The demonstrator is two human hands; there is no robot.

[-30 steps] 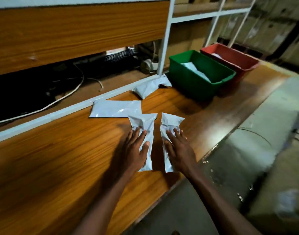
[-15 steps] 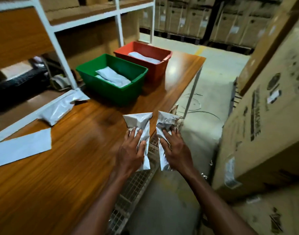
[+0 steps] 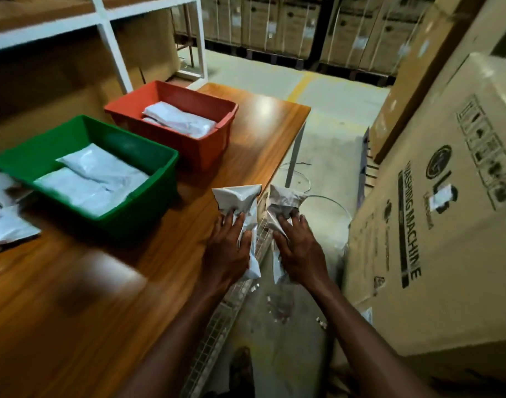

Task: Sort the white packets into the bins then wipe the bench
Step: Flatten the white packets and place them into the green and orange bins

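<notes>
My left hand (image 3: 229, 251) grips a white packet (image 3: 239, 198) over the front edge of the wooden bench (image 3: 102, 282). My right hand (image 3: 300, 251) grips a second white packet (image 3: 285, 198) just past the bench edge, above the floor. The two packets are held side by side, apart from each other. A green bin (image 3: 160, 182) with white packets inside stands to the left of my hands. Behind it stands a red bin (image 3: 211, 145), also holding white packets. More white packets (image 3: 4, 228) lie on the bench at the far left.
A large cardboard washing-machine box (image 3: 432, 225) stands close on the right. A white shelf frame (image 3: 111, 47) rises behind the bins. The bench's right end (image 3: 274, 116) lies beyond the red bin. A wire mesh panel (image 3: 214, 334) hangs under the bench edge. Stacked cartons line the far wall.
Both hands lifted the two packets off the bench and carried them right, toward the bins. The view swung right, so the bins came nearer and the loose packets slid left.
</notes>
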